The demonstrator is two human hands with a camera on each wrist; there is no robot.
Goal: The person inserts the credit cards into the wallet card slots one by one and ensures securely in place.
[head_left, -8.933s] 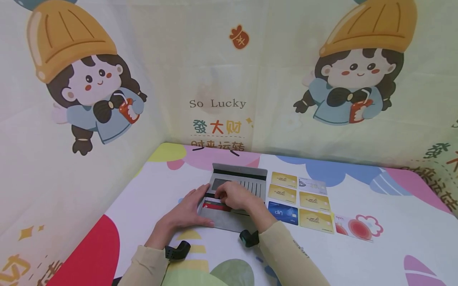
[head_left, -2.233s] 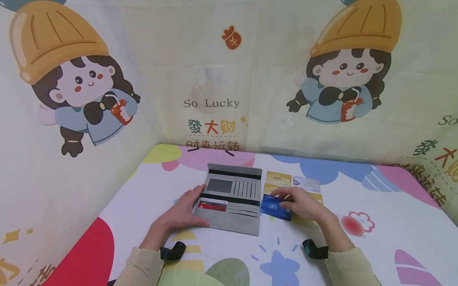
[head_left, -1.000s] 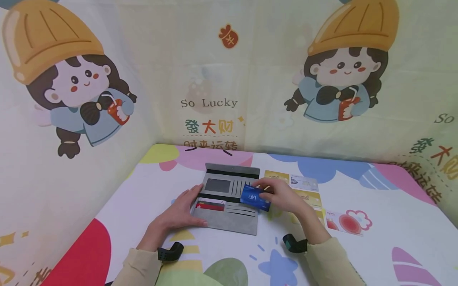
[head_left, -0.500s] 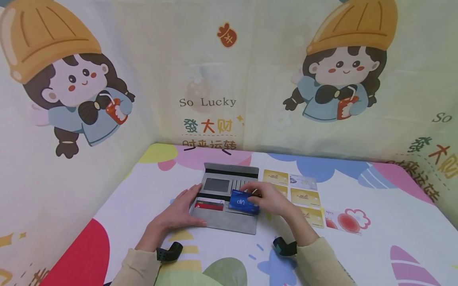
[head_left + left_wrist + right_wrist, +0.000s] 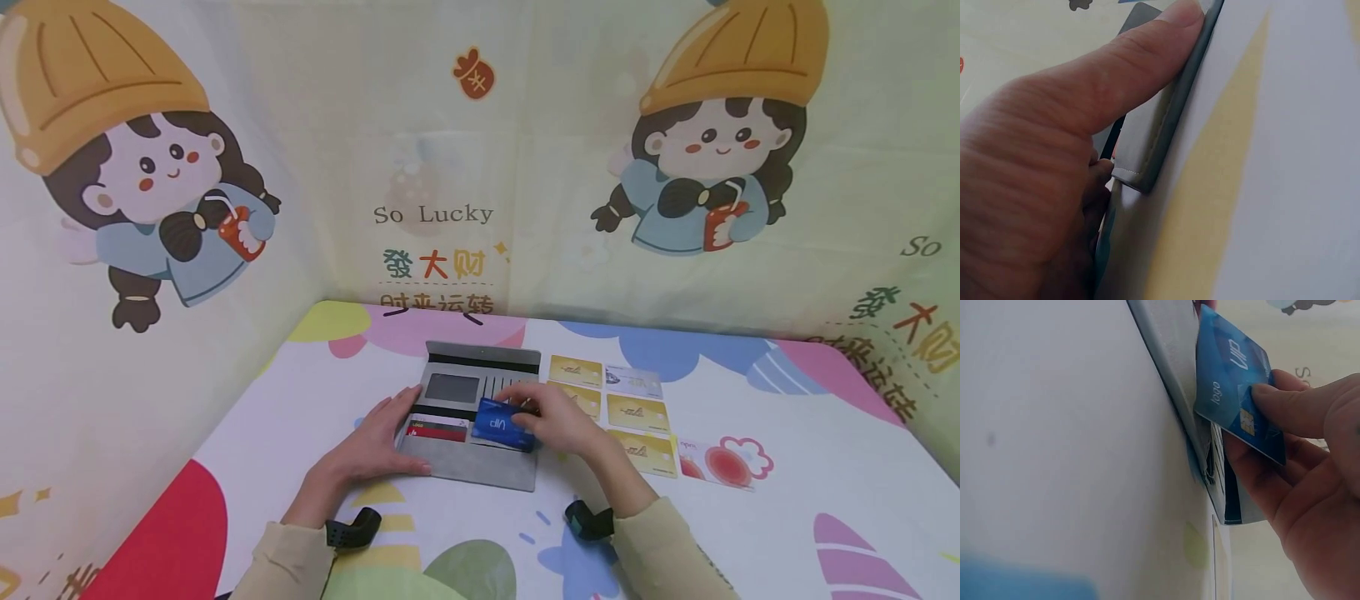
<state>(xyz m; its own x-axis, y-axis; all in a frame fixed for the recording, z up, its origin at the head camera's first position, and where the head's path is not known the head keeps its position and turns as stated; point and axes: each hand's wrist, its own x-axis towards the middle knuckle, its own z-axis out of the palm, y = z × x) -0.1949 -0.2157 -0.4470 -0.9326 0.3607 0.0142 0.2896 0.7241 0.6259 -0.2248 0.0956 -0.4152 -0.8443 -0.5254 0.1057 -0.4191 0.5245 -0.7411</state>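
Observation:
A grey wallet [image 5: 480, 472] lies unfolded on the table, showing card slots and a dark window. My left hand [image 5: 367, 446] rests along its left side; in the left wrist view the thumb [image 5: 1141, 62] presses on the near edge. Between thumb and fingers, my right hand [image 5: 566, 419] pinches a blue VIP card [image 5: 495, 423] over the wallet's right-hand slots. The right wrist view shows the blue card [image 5: 1232, 381] tilted, its lower edge right at the slots. A red and white card [image 5: 437, 428] sits in the left pocket of the wallet.
Right of the wallet lie several gold cards [image 5: 637, 413] and a silver card [image 5: 633, 382], laid out in columns. Farther right is a white card with red circles [image 5: 716, 462]. A printed cloth wall [image 5: 435, 167] stands behind the table.
Earlier my right hand worked at the red and white card's pocket. It then picked up the blue card from beside the wallet and carried it left over the slots. My left hand stays put.

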